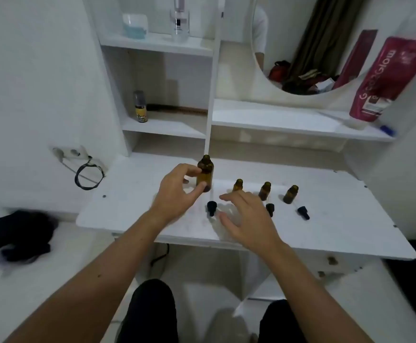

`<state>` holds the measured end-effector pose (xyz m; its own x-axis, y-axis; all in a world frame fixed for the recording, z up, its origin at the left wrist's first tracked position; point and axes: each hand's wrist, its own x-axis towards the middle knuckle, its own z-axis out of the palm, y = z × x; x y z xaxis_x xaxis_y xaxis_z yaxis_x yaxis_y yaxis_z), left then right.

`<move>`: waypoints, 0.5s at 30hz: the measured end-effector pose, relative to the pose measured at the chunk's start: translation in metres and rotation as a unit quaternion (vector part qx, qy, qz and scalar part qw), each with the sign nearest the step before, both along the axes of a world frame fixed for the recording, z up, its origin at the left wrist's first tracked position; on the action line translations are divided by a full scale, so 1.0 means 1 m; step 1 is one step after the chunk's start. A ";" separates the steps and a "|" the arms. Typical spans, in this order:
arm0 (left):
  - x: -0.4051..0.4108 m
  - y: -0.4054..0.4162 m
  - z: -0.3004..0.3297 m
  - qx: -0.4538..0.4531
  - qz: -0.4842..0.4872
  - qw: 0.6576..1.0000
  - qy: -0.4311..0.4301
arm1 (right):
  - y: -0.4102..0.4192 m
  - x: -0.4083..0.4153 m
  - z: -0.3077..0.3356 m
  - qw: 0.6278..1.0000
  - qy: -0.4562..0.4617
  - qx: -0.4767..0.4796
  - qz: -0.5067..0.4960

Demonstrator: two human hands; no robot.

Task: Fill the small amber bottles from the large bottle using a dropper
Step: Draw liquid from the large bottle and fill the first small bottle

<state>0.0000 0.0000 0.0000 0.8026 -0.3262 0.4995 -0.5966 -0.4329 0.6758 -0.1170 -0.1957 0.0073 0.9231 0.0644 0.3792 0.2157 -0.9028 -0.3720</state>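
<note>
The large amber bottle (205, 175) stands upright and uncapped on the white fold-down table (325, 219). My left hand (177, 191) touches its left side with thumb and fingertips. To its right stand three small amber bottles (237, 185) (265, 191) (290, 194) in a row, all uncapped. Black dropper caps lie in front of them: one (211, 208) below the large bottle, one (270, 209) partly behind my right hand, one (303, 212) at the right. My right hand (247, 220) hovers open over the table in front of the leftmost small bottle, holding nothing.
White shelves behind the table hold a small yellow-labelled bottle (140, 107), a comb, a clear bottle and a blue-white jar. A red tube (385, 78) leans by the round mirror. A wall socket with a black cable (88, 174) and a black cloth (21, 235) are at the left.
</note>
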 end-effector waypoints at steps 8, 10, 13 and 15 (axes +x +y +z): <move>0.018 -0.011 -0.010 -0.058 0.016 0.991 0.122 | 0.016 0.019 -0.026 0.999 0.004 -0.030 -0.016; 0.020 -0.016 -0.014 -0.061 0.016 0.989 0.132 | 0.016 0.020 -0.030 1.000 -0.008 -0.021 -0.015; 0.023 -0.018 -0.017 -0.067 0.017 0.987 0.143 | 0.014 0.020 -0.032 0.999 -0.035 0.013 -0.005; 0.024 -0.017 -0.018 -0.077 0.013 0.986 0.149 | 0.015 0.020 -0.032 0.998 -0.052 0.035 -0.005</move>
